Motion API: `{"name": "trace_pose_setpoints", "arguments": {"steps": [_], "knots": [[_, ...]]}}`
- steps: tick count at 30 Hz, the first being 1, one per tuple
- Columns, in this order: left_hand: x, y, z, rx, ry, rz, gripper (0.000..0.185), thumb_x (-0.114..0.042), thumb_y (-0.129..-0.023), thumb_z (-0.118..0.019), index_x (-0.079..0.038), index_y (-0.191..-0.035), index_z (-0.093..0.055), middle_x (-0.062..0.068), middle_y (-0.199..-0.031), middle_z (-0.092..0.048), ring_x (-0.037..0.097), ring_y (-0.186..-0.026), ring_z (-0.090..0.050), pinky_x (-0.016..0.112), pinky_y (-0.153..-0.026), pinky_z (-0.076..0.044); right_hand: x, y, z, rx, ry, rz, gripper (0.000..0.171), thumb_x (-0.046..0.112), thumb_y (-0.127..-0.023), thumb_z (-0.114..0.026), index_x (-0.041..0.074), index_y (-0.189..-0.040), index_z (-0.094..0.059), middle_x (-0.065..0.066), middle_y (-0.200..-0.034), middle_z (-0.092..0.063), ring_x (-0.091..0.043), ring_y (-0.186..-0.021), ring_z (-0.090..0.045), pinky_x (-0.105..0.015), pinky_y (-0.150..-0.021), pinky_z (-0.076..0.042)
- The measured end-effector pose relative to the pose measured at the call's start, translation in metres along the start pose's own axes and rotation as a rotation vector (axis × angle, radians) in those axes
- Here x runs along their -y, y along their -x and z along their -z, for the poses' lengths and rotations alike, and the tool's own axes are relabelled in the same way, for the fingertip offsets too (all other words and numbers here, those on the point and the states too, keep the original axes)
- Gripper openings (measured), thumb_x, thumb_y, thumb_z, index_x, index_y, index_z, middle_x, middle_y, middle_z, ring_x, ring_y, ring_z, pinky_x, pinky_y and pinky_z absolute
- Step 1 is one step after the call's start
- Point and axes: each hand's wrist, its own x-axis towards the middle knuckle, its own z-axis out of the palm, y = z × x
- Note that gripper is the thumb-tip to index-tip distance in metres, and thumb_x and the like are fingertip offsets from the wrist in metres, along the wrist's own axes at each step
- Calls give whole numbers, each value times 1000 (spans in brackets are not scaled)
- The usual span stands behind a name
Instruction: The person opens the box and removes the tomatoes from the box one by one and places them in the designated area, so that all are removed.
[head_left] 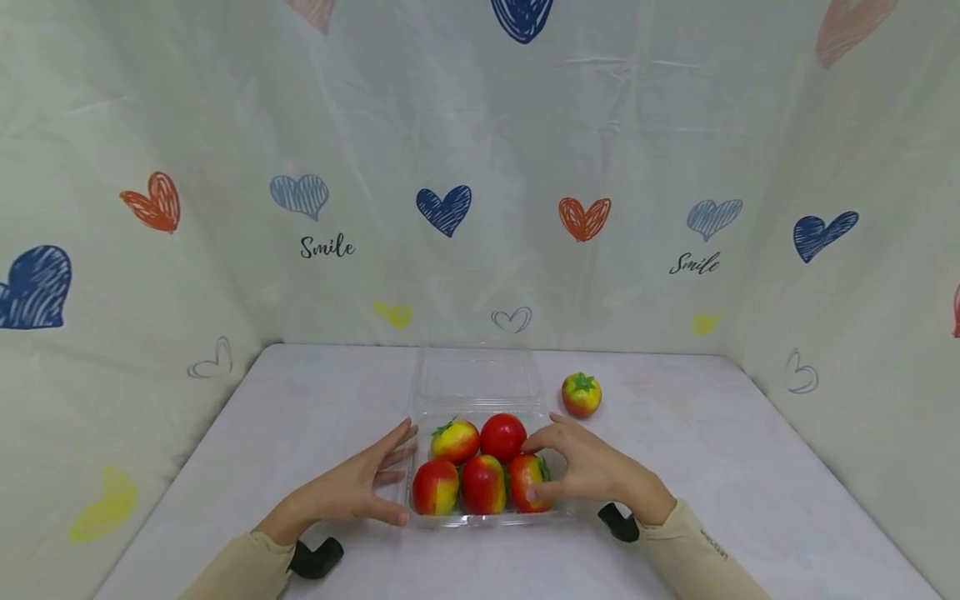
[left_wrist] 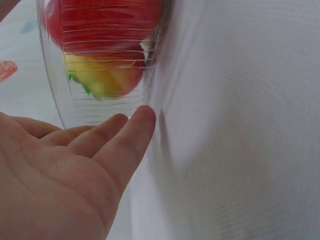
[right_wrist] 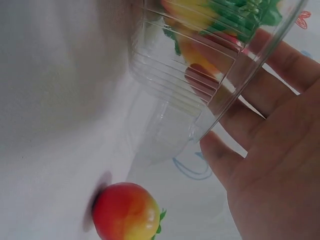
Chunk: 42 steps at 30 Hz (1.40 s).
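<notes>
Clamshell box [head_left: 480, 504], clear plastic, sits mid-tabletop [head_left: 750, 483] w/ its lid [head_left: 478, 375] flipped open flat toward the back wall. Inside: 5 red-yellow toy tomatoes [head_left: 483, 483], 3 in the front row, 2 behind. Box's long axis runs left-right, so each short end faces one hand.

Left hand [head_left: 360, 483] is at the box's left end, fingers straight, palm toward the wall. Left wrist view shows fingertips [left_wrist: 142, 117] at the ribbed side of the box, touching or just short of it; can't tell which. Grip released, holding nothing.

Right hand [head_left: 592, 467] is at the right end, fingers over the rim. Thumb seems to rest on or just by the front-right tomato [head_left: 527, 482]; fingers reach toward the back-row fruit. Right wrist view has fingers seen through the clear wall, spread and relaxed, not pinching. Grip reads as released too, tho contact w/ the fruit isn't certain.

So the box lies directly between both hands, about equally near each; right hand is slightly further over it.

Sixth tomato [head_left: 582, 394] is loose on the tabletop, outside the box, behind and right of it, just beside the lid's right edge. Right hand is the nearer one to it.

Heart-print cloth [head_left: 450, 208] walls around.
</notes>
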Motion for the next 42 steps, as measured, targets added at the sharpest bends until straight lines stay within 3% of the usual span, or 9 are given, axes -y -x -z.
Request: {"name": "trace_pose_setpoints", "arguments": {"steps": [5, 9, 15, 22, 32, 37, 42], "knots": [[0, 0, 1, -2, -15, -1, 113, -27, -78, -80, -7, -153, 3, 19, -158, -7, 39, -138, -30, 41, -104, -40, 0, -2, 0, 20, 17, 13, 52, 52, -76, -71, 22, -118, -64, 17, -114, -61, -10, -117, -52, -48, -117, -13], [-1, 0, 1, -7, -27, -1, 114, -28, -78, -80, -7, -153, 2, 19, -158, -8, 39, -137, -31, 42, -103, -40, 1, -2, 0, 24, 26, -6, 54, 54, -76, -71, 23, -119, -63, 15, -118, -60, -15, -126, -45, -50, -117, -14], [-2, 0, 0, -11, -22, 4, 114, -29, -77, -80, -8, -154, 2, 18, -158, -8, 39, -137, -32, 42, -103, -40, 1, -2, 0, 24, 33, -9, 53, 53, -75, -71, 23, -119, -62, 15, -118, -60, -16, -126, -45, -49, -117, -13], [0, 0, 1, -9, -16, -15, 114, -26, -78, -80, -7, -153, 3, 19, -159, -7, 37, -139, -29, 40, -104, -39, 2, 1, -2, 30, -8, -45, 53, 49, -72, -75, 26, -118, -61, 14, -121, -59, -34, -139, -24, -60, -112, -20], [1, -1, 0, -10, -19, -11, 114, -28, -77, -80, -8, -154, 2, 18, -159, -8, 38, -138, -31, 41, -104, -40, 4, 2, -1, 32, -65, -82, 52, 43, -69, -79, 28, -115, -61, 16, -120, -58, -36, -141, -18, -66, -107, -23], [2, -2, 0, -8, -21, -23, 114, -26, -77, -80, -7, -153, 3, 19, -158, -8, 37, -139, -30, 40, -104, -40, 3, 3, -1, 25, -84, -77, 52, 42, -67, -80, 28, -113, -60, 18, -113, -58, -35, -140, -20, -65, -108, -23], [3, -2, -1, -9, -27, -22, 114, -27, -77, -80, -8, -153, 3, 18, -159, -8, 36, -139, -29, 40, -104, -40, 3, 3, 1, 22, -116, -58, 51, 40, -67, -81, 29, -112, -59, 19, -107, -57, -21, -131, -37, -59, -111, -24]]}}
